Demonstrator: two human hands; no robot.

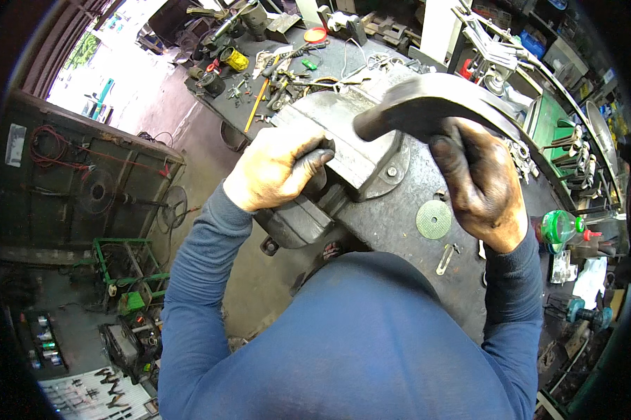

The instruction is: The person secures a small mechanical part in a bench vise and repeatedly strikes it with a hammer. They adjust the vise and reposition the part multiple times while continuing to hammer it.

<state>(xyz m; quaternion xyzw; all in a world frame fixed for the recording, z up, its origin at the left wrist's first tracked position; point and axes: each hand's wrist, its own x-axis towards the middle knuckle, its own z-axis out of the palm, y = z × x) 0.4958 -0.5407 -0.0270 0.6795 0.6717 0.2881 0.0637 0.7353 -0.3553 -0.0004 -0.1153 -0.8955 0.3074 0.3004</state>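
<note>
Your right hand (480,183) grips the curved metal bar (434,101), its long axis running left over the bench vise (343,150); your left hand (273,168) clasps the vise's near end.

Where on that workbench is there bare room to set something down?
The dark bench top is bare between the bench vise, the round green disc and the small metal strip. The far end behind the vise is crowded with scattered tools, and the right edge by the green bottle is cluttered.
</note>
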